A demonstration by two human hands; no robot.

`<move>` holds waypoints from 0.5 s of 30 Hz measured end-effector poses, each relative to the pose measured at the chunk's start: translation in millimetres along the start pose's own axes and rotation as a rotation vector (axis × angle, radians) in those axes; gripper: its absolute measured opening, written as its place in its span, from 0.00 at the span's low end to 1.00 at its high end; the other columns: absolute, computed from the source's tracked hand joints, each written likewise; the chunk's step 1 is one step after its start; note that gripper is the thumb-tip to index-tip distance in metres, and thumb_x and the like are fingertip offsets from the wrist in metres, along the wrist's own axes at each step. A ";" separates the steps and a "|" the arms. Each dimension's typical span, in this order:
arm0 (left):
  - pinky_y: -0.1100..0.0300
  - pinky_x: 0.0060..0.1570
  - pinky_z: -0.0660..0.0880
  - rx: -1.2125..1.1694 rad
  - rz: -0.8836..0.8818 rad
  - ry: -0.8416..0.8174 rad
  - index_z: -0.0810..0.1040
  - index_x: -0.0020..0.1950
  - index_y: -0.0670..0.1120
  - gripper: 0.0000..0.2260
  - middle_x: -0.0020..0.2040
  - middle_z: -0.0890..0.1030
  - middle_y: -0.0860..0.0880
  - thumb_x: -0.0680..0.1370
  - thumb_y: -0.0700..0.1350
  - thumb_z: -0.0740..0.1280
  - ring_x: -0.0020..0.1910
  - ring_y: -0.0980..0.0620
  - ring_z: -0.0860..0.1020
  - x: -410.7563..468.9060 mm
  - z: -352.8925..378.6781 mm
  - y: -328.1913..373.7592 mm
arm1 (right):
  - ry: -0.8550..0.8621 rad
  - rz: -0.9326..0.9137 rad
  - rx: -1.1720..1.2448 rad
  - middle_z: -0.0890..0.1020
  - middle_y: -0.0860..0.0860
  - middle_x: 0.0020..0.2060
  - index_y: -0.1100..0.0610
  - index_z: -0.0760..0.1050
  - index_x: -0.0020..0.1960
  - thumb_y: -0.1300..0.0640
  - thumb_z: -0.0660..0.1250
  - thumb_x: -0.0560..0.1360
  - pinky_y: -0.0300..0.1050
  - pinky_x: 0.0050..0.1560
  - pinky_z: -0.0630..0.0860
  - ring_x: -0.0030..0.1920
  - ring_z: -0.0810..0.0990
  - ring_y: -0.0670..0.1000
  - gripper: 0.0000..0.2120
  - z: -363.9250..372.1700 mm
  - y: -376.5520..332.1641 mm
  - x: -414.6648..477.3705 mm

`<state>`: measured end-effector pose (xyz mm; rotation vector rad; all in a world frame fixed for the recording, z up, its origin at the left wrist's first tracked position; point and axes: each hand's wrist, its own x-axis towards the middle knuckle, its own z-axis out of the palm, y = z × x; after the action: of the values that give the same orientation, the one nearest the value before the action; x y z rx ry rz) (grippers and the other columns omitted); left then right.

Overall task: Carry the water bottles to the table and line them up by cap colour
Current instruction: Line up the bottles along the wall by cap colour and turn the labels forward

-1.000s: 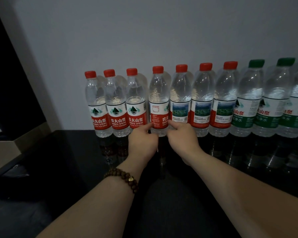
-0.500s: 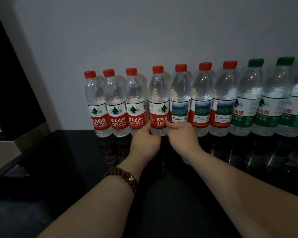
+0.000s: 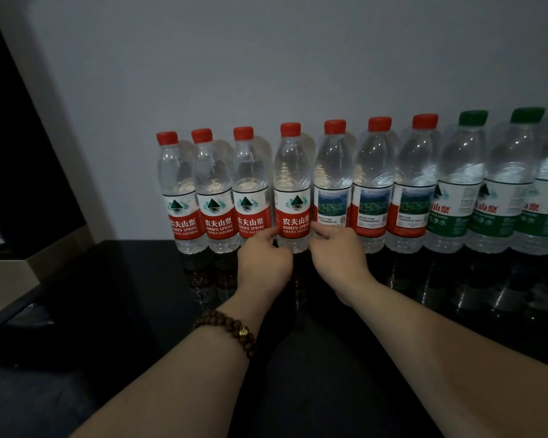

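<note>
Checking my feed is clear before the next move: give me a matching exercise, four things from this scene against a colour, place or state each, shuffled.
Things:
1. fourth bottle from the left
2. fifth bottle from the left
3. eighth bottle from the left
4. bead bracelet

States:
a. green cap
b. on the left wrist
c. red cap, landscape picture facing the camera
d. red cap, mountain logo facing the camera

Pairs: 1-d; 2-c; 3-a; 4-b.
</note>
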<state>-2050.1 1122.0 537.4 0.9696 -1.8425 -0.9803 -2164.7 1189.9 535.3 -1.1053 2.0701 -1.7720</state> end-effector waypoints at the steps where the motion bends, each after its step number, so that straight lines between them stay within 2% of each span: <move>1: 0.66 0.39 0.74 -0.001 0.002 0.000 0.78 0.73 0.50 0.23 0.55 0.84 0.51 0.76 0.41 0.68 0.46 0.57 0.81 0.0 0.7 0.0 | -0.006 -0.004 -0.014 0.82 0.46 0.64 0.52 0.79 0.70 0.62 0.65 0.77 0.40 0.61 0.73 0.65 0.78 0.48 0.22 0.3 0.6 0.4; 3: 0.66 0.41 0.74 -0.008 0.002 -0.003 0.77 0.73 0.50 0.24 0.58 0.84 0.51 0.77 0.40 0.68 0.50 0.55 0.81 -0.3 1.8 -0.1 | -0.022 0.004 -0.036 0.80 0.47 0.67 0.52 0.77 0.71 0.62 0.65 0.76 0.36 0.58 0.69 0.65 0.76 0.47 0.23 0.9 1.6 0.7; 5: 0.66 0.42 0.75 -0.015 0.002 -0.014 0.77 0.73 0.51 0.24 0.61 0.83 0.52 0.77 0.40 0.68 0.51 0.56 0.80 -1.0 1.6 0.7 | -0.039 0.010 -0.034 0.79 0.47 0.68 0.52 0.77 0.70 0.62 0.65 0.76 0.36 0.59 0.68 0.67 0.76 0.48 0.23 1.3 2.6 1.2; 8: 0.57 0.43 0.81 -0.020 0.008 -0.053 0.80 0.69 0.53 0.22 0.50 0.85 0.54 0.76 0.39 0.66 0.44 0.55 0.83 -1.6 1.3 1.1 | -0.041 0.009 -0.012 0.81 0.47 0.67 0.51 0.80 0.68 0.62 0.65 0.76 0.39 0.63 0.69 0.68 0.76 0.49 0.21 1.8 3.0 0.9; 10: 0.61 0.37 0.78 -0.007 0.003 -0.052 0.80 0.68 0.54 0.22 0.44 0.85 0.54 0.75 0.39 0.66 0.39 0.55 0.83 -1.8 1.3 1.5 | -0.021 0.009 -0.016 0.82 0.47 0.65 0.52 0.80 0.67 0.62 0.65 0.76 0.37 0.60 0.69 0.67 0.77 0.50 0.20 1.3 2.3 1.2; 12: 0.64 0.37 0.75 -0.005 -0.013 -0.017 0.79 0.69 0.53 0.21 0.47 0.85 0.54 0.76 0.40 0.67 0.42 0.56 0.83 -1.4 1.1 1.8 | -0.013 0.012 -0.027 0.82 0.48 0.65 0.53 0.79 0.69 0.61 0.65 0.77 0.37 0.58 0.69 0.66 0.78 0.50 0.21 1.0 2.0 1.7; 15: 0.60 0.43 0.79 -0.005 -0.072 0.036 0.77 0.71 0.49 0.21 0.57 0.84 0.49 0.78 0.42 0.69 0.51 0.51 0.82 -0.6 0.4 2.2 | -0.061 0.010 -0.056 0.81 0.47 0.67 0.52 0.77 0.71 0.60 0.65 0.76 0.36 0.53 0.71 0.62 0.78 0.48 0.24 1.2 2.2 1.2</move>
<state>-2050.7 1123.5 539.0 1.0506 -1.7853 -1.0039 -2165.8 1188.2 533.4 -1.1478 2.0969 -1.6639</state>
